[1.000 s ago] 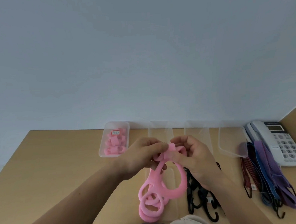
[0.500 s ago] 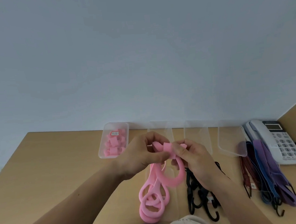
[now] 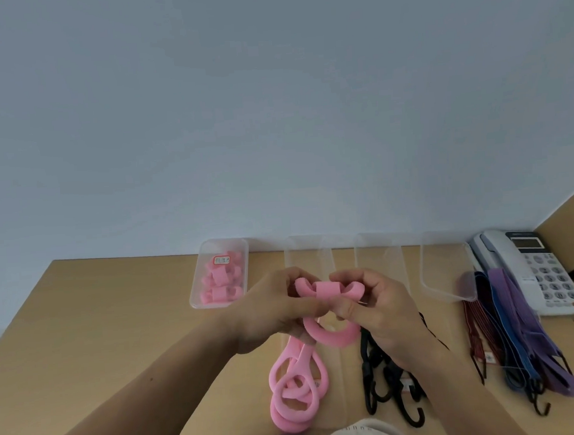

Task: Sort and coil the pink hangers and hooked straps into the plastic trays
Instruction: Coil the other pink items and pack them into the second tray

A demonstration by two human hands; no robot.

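Above the table's middle, my left hand [image 3: 271,305] and my right hand [image 3: 377,307] both pinch one pink hanger [image 3: 330,310], wound into a tight bundle with a loop hanging below. More loose pink hangers [image 3: 295,396] lie under my hands near the front edge. The clear tray [image 3: 196,298] at the back left holds several coiled pink hangers [image 3: 220,283]. Black hooked straps [image 3: 388,384] lie under my right wrist. Red, blue and purple hooked straps [image 3: 518,334] are spread at the right.
Three clear trays with nothing in them line the back of the wooden table: one behind my hands [image 3: 306,253], one [image 3: 378,255] to its right, one [image 3: 445,268] further right. A white desk phone [image 3: 534,269] stands in the back right corner, against a wooden side panel.
The hanger's long hanging loop has been drawn up and wound shorter between my hands. A band now wraps the middle of the bundle. Both hands stay in about the same place.
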